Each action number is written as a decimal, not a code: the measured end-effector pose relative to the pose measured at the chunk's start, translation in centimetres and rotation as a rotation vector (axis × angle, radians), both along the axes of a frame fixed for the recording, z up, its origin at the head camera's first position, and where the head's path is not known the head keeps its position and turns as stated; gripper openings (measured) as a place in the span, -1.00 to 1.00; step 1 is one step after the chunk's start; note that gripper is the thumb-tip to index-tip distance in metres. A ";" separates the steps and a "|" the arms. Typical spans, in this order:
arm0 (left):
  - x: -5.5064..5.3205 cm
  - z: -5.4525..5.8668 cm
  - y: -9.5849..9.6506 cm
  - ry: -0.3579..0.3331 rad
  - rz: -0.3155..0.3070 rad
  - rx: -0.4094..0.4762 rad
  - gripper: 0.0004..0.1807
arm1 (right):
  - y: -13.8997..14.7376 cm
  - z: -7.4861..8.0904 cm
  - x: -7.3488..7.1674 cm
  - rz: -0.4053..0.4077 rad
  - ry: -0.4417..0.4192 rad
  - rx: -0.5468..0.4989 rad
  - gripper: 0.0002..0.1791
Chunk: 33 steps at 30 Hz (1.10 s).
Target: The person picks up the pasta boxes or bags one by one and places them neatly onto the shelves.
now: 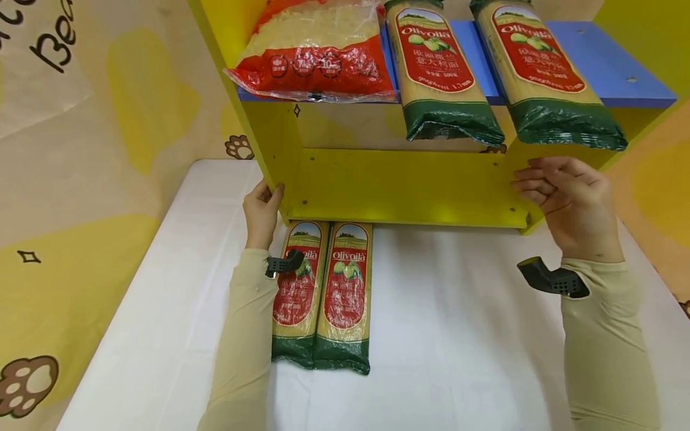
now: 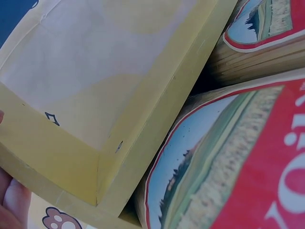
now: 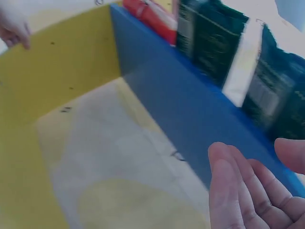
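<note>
Apparent steadying step: left hand clamped on the left side of the yellow shelf unit; right hand empty, fingers together, below the right upper spaghetti packet. Next move probably needs a right-hand grip.

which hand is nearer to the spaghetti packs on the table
Left: the left hand grips the left side of the shelf, close to the top ends of the packs. The right hand is near the shelf's right side, well to their right.
</note>
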State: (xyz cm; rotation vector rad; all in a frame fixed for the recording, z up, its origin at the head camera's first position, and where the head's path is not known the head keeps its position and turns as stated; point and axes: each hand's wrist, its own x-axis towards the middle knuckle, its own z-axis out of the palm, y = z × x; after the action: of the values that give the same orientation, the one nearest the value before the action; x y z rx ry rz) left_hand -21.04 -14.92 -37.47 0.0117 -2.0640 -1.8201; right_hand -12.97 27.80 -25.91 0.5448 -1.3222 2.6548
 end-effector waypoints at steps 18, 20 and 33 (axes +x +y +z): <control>1.7 2.2 0.7 0.002 -0.024 0.000 -0.66 | -3.8 -7.9 1.3 0.167 -0.296 0.576 -0.80; 1.6 2.2 0.7 0.000 -0.025 0.004 -0.67 | -4.1 -8.7 1.4 0.178 -0.311 0.593 -0.83; 1.7 2.3 0.7 -0.004 -0.027 0.010 -0.65 | -6.4 -12.4 2.2 0.266 -0.416 0.666 -0.59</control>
State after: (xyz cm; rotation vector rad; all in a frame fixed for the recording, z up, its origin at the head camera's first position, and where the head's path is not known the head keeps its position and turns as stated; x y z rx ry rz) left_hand -19.34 -14.19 -35.17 -0.0096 -2.0675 -1.8484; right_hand -10.75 21.38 -38.29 0.2331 -2.4437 2.5638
